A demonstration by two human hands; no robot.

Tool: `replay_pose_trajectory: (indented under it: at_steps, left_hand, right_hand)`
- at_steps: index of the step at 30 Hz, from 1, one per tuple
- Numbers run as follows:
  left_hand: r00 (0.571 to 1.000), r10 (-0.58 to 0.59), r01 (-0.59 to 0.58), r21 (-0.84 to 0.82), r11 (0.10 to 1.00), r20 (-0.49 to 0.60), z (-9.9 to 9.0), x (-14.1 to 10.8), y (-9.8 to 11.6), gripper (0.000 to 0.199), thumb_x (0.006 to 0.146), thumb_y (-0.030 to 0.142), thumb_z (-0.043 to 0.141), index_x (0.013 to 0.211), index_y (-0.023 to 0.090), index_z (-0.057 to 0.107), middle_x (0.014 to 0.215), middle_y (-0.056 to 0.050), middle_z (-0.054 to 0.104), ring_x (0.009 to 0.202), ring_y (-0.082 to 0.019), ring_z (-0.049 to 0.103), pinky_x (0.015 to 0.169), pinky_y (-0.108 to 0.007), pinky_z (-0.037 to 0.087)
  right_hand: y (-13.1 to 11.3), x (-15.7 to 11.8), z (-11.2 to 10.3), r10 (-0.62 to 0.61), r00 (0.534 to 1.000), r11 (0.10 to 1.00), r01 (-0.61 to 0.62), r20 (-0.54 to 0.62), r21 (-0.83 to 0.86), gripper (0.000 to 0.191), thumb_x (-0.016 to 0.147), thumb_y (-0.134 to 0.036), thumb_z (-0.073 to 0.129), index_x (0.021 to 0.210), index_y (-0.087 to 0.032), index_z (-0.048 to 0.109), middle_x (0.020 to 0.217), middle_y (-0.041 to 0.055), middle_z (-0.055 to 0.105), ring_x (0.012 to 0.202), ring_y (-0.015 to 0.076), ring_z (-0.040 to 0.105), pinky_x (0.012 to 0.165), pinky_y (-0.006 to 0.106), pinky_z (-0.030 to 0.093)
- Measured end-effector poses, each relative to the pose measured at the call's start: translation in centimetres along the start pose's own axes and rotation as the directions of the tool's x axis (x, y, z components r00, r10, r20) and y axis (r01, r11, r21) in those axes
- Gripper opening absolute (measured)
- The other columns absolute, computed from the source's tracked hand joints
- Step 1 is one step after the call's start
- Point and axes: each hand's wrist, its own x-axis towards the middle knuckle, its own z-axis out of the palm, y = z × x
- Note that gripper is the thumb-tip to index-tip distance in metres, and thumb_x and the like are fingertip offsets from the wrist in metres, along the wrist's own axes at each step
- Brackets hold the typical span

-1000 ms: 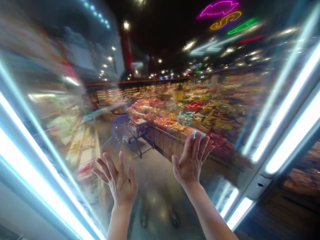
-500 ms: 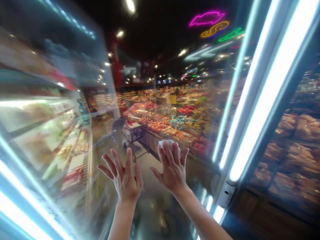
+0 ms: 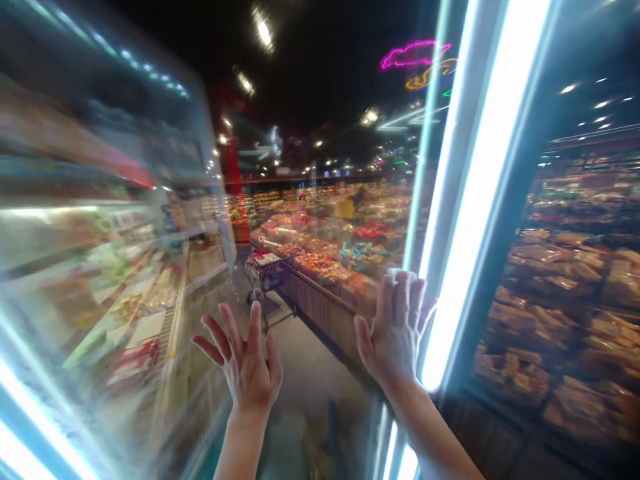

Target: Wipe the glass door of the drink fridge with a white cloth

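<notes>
My left hand (image 3: 247,363) is flat against the glass door (image 3: 310,280) of a store freezer, fingers spread, holding nothing. My right hand (image 3: 395,330) presses a white cloth (image 3: 395,273) against the same glass, close to the door's lit right edge. Only a sliver of the cloth shows above my fingertips. The glass mirrors the shop aisle behind me.
A bright light strip (image 3: 470,200) runs down the door frame on the right. Beyond it, shelves of bagged frozen goods (image 3: 560,320) fill the adjoining section. Reflected in the glass are a shopping cart (image 3: 265,267) and long produce displays (image 3: 325,253).
My right hand slid left across the glass with the cloth, then back right to the door's edge. The left hand stayed put, and the view swung to the right.
</notes>
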Motion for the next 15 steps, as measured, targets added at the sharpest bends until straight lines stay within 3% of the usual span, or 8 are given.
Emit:
replay_pose_trajectory:
  at_steps: [2, 6, 7, 11, 15]
  left_hand:
    - [1.0, -0.007, 0.007, 0.011, 1.0, 0.0, 0.1, 0.0, 0.0, 0.084, 0.096, 0.023, 0.058, 0.164, 0.04, 0.012, 0.176, -0.002, -0.01, 0.161, -0.038, -0.012, 0.125, -0.073, -0.006]
    - [1.0, -0.011, 0.012, 0.036, 0.999, -0.015, -0.1, 0.2, -0.4, 0.084, 0.096, 0.023, 0.058, 0.165, 0.04, 0.012, 0.176, -0.001, -0.011, 0.161, -0.035, -0.015, 0.126, -0.072, -0.008]
    - [1.0, -0.009, 0.01, 0.043, 0.999, -0.016, -0.3, 0.2, -0.7, 0.084, 0.096, 0.023, 0.058, 0.165, 0.04, 0.012, 0.176, -0.001, -0.01, 0.161, -0.036, -0.015, 0.126, -0.072, -0.008]
    - [1.0, 0.006, -0.004, 0.072, 0.997, -0.018, -0.9, 0.4, -2.4, 0.085, 0.095, 0.023, 0.058, 0.165, 0.037, 0.013, 0.176, -0.003, -0.012, 0.161, -0.036, -0.016, 0.126, -0.07, -0.01]
    - [1.0, -0.01, 0.01, 0.044, 0.999, -0.008, -1.6, 0.5, -4.6, 0.082, 0.096, 0.024, 0.059, 0.164, 0.039, 0.017, 0.176, -0.002, -0.007, 0.161, -0.036, -0.013, 0.126, -0.072, -0.008]
  right_hand:
    - [0.0, 0.5, -0.1, 0.034, 0.999, 0.999, -0.034, -0.001, 0.017, 0.081, 0.104, -0.043, 0.041, 0.169, -0.018, -0.001, 0.176, 0.0171, 0.007, 0.162, 0.0424, 0.002, 0.121, 0.079, 0.017]
    - [-1.7, 0.6, 0.1, -0.204, 0.977, 0.977, 0.2, 0.057, 0.076, 0.088, 0.1, -0.047, 0.051, 0.169, -0.023, 0.003, 0.174, 0.0123, 0.021, 0.162, 0.041, 0.011, 0.124, 0.073, 0.022]
    - [-2.2, 0.6, 0.1, -0.206, 0.977, 0.976, 0.203, 0.048, 0.074, 0.088, 0.1, -0.046, 0.053, 0.169, -0.023, 0.004, 0.174, 0.0116, 0.022, 0.162, 0.0405, 0.012, 0.124, 0.072, 0.022]
    - [-4.0, 1.1, 0.1, -0.031, 0.999, 0.998, 0.03, 0.025, 0.047, 0.074, 0.104, -0.04, 0.042, 0.169, -0.024, 0.01, 0.174, 0.012, 0.023, 0.161, 0.0393, 0.015, 0.124, 0.071, 0.024]
    - [-6.3, 1.2, 0.7, -0.296, 0.952, 0.953, 0.29, 0.073, 0.086, 0.083, 0.103, -0.051, 0.044, 0.169, -0.018, 0.004, 0.173, 0.0119, 0.025, 0.163, 0.0346, 0.004, 0.129, 0.067, 0.012]
